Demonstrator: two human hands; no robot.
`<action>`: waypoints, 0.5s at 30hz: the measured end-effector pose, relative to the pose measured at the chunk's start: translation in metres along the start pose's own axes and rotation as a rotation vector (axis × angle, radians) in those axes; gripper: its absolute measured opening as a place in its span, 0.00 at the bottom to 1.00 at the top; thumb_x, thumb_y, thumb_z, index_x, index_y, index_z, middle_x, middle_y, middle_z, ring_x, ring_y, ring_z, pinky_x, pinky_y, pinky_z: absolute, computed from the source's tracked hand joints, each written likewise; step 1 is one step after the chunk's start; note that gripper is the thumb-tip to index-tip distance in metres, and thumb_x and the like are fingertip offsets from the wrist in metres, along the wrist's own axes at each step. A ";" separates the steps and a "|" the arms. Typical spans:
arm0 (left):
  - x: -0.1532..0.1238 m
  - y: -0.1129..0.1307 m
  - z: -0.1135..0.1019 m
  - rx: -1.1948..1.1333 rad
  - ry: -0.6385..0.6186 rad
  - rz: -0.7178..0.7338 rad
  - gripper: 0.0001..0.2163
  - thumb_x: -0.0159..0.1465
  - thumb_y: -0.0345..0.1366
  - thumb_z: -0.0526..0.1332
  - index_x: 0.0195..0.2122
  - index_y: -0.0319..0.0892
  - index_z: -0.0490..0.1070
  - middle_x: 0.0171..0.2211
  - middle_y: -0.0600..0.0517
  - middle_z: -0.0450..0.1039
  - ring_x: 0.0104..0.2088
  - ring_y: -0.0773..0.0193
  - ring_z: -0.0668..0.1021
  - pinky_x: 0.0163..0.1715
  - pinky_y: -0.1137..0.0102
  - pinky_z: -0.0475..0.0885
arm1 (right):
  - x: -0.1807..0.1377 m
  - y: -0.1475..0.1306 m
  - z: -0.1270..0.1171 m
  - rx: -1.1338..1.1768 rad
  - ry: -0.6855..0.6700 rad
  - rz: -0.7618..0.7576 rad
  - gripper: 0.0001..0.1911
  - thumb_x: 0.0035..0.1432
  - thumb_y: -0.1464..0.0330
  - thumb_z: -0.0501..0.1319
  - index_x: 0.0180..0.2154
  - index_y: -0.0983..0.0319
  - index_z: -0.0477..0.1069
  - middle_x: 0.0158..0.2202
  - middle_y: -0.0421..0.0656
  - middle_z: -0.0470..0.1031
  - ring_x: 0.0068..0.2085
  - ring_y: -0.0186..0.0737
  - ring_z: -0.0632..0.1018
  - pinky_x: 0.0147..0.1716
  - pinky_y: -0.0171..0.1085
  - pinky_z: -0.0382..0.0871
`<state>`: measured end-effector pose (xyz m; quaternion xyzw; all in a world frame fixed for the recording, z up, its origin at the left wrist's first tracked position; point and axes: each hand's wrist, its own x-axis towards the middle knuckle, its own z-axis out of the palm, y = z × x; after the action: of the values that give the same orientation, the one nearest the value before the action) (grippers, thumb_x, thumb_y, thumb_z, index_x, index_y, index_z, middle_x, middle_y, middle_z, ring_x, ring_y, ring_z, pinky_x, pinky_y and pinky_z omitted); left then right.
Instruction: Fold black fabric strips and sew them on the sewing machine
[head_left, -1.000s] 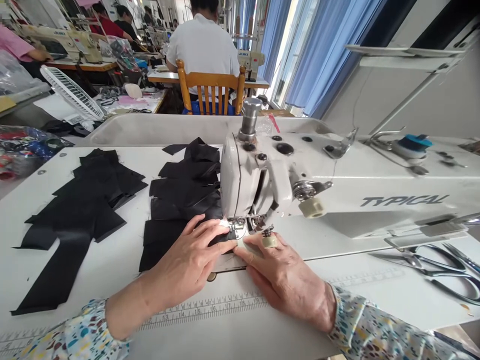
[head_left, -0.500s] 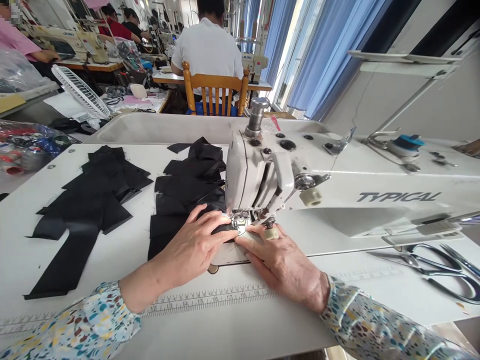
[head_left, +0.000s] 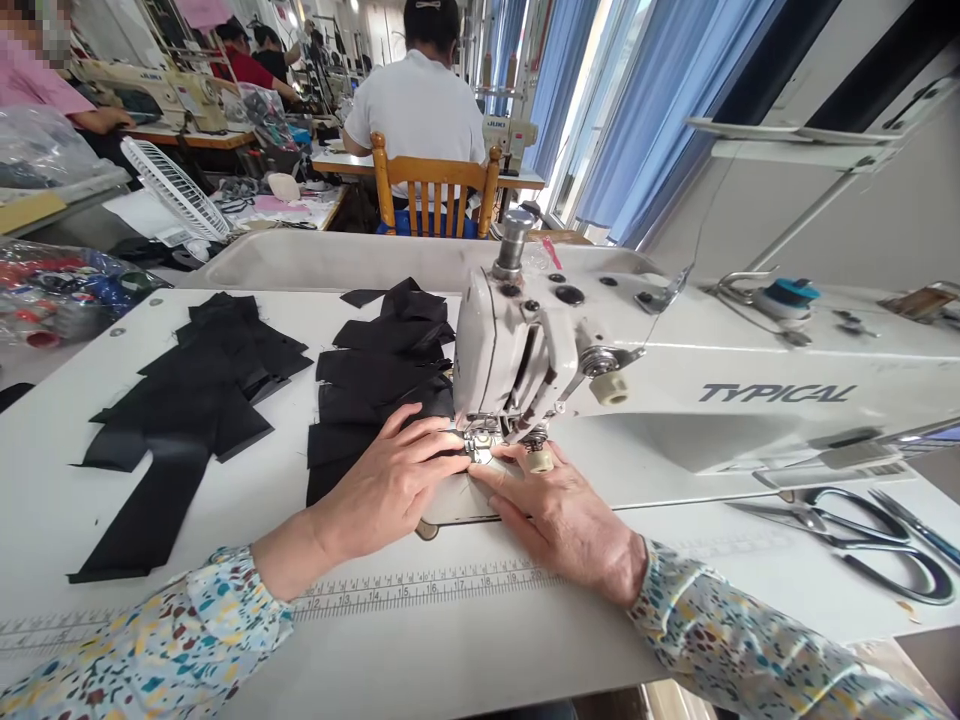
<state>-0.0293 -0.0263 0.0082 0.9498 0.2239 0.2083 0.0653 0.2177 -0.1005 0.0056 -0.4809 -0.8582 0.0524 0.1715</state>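
A white sewing machine (head_left: 517,345) stands in front of me with its presser foot (head_left: 480,447) low over the needle plate. My left hand (head_left: 394,475) lies left of the foot with its fingers stretched out, the tips at the foot over a small dark edge of fabric. From the other side my right hand (head_left: 559,510) rests beside the foot, palm down, its fingers apart. Both hands partly hide what is under them. Stacked black fabric strips (head_left: 360,385) lie behind my left hand, against the machine head. More black fabric strips (head_left: 187,410) overlap in a pile farther left.
Thread scissors (head_left: 885,535) and a second metal tool (head_left: 919,525) lie at the right. A printed ruler scale (head_left: 420,590) runs along the table's front. Bagged spools (head_left: 67,300) and a white fan (head_left: 176,190) are at left. Ahead, a person sits on a wooden chair (head_left: 435,175).
Both hands stay at the presser foot with nearly the same pose. Less dark fabric shows at the left fingertips. The view has shifted slightly.
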 end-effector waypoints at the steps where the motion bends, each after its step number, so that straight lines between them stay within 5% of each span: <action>1: 0.000 0.000 0.000 -0.009 0.018 0.014 0.20 0.68 0.19 0.51 0.53 0.45 0.76 0.51 0.49 0.78 0.59 0.56 0.73 0.68 0.47 0.57 | 0.000 0.000 0.000 -0.001 0.001 0.002 0.21 0.72 0.68 0.53 0.62 0.56 0.72 0.48 0.52 0.73 0.45 0.48 0.73 0.48 0.52 0.71; 15: 0.007 -0.010 0.001 -0.008 0.068 0.008 0.20 0.67 0.19 0.51 0.47 0.46 0.78 0.45 0.52 0.80 0.51 0.59 0.77 0.68 0.46 0.57 | 0.008 0.004 0.001 -0.035 0.075 -0.046 0.20 0.70 0.69 0.56 0.60 0.57 0.73 0.48 0.51 0.73 0.50 0.52 0.72 0.50 0.52 0.72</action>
<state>-0.0275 -0.0145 0.0076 0.9428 0.2216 0.2416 0.0605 0.2168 -0.0921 0.0057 -0.4657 -0.8628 0.0153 0.1961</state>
